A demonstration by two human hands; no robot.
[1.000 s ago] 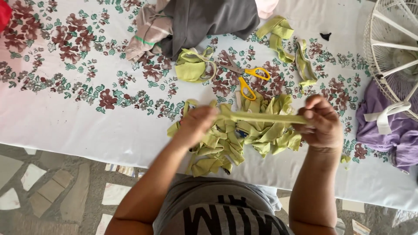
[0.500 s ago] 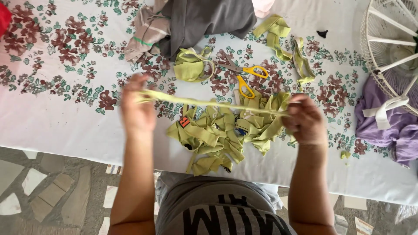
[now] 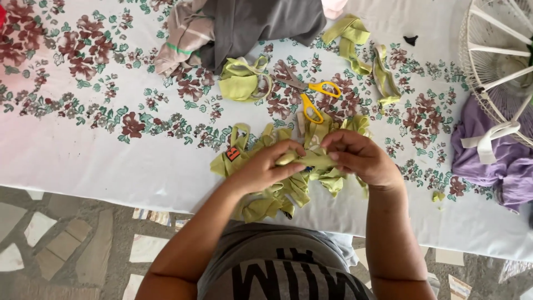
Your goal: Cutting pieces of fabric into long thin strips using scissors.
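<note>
Both hands, left hand (image 3: 266,164) and right hand (image 3: 358,158), grip pinching short, bunched yellow-green fabric strip (image 3: 310,160)

The green strips (image 3: 277,183) are soft matt cloth, limp and creased. The bench (image 3: 83,161) wears a smooth white cloth printed with flowers. The scissors (image 3: 311,97) have glossy yellow plastic handles and dull metal blades. Near the bench's right edge, the fan guard (image 3: 494,55) looks like painted white wire.
</note>
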